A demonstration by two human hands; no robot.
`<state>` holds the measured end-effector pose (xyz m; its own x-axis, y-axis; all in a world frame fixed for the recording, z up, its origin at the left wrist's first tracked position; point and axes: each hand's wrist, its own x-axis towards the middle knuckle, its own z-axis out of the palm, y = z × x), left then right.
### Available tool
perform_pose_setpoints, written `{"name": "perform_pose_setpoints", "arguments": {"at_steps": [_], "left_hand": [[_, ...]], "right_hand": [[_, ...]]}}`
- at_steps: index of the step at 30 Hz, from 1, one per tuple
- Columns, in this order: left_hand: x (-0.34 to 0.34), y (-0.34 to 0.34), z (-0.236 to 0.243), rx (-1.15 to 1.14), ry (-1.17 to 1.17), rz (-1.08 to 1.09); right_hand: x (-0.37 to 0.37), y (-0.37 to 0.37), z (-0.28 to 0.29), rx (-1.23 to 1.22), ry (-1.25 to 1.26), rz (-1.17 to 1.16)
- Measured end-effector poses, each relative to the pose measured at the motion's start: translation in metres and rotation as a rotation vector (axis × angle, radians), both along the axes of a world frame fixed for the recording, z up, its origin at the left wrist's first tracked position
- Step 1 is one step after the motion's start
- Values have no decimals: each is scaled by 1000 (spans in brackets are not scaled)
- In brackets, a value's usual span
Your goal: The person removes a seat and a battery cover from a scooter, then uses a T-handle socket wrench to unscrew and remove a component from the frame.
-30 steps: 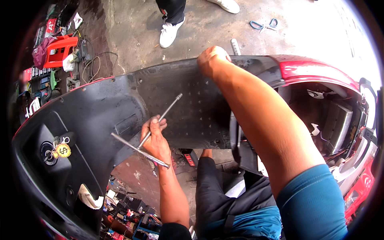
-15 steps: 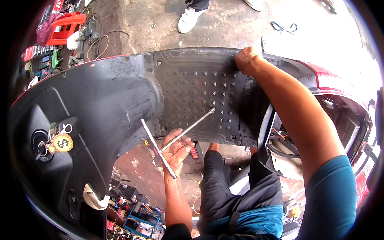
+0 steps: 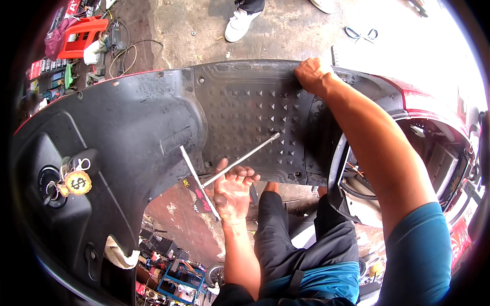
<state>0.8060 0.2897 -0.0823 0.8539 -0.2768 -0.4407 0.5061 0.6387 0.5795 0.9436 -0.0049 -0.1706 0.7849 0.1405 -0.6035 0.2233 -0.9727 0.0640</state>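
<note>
A T-handle socket wrench [image 3: 252, 154] lies loosely across the raised fingers of my left hand [image 3: 236, 191], palm up, its crossbar beside my thumb. The wrench's socket end rests over or just above the studded black footboard [image 3: 219, 109] of a scooter; contact cannot be told. My right arm reaches across the scooter. My right hand [image 3: 312, 75] is closed at the footboard's far edge, near its right end, with the fingertips hidden. Screws [image 3: 201, 80] show near the footboard's corners.
On the left stands the scooter's black front panel [image 3: 138, 117], with keys and a yellow keyring tag [image 3: 78, 182] in the ignition. An open compartment [image 3: 367, 188] lies at the right. Another person's white shoe [image 3: 239, 25] is on the far floor. Tools fill a blue rack [image 3: 176, 285] below.
My left hand has shifted slightly right and its fingers have loosened and spread around the wrench. The wrench has moved a little with it. My right hand stays at the footboard's edge.
</note>
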Motion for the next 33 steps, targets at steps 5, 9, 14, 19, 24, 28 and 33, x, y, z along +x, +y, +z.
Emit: {"name": "perform_pose_setpoints", "arguments": {"at_steps": [5,9,14,19,24,28,33], "left_hand": [[5,4,1,35,71,102],[19,-9,32,-25,178,152],[43,-1,55,-80,352,164],[81,3,78,551,284,-45],[137,26,79,1064,85,-128],[162,25,74,1116,76,-146],[175,19,70,1081,129,-172]], "right_hand": [[5,-9,12,76,28,-35],[3,-1,6,148,6,-78],[3,7,10,233,81,-190],[-1,14,39,710,-112,-466],[-28,20,115,931,-435,-658],[-55,-13,140,650,-560,-625],[-82,-48,118,618,-701,-619]]}}
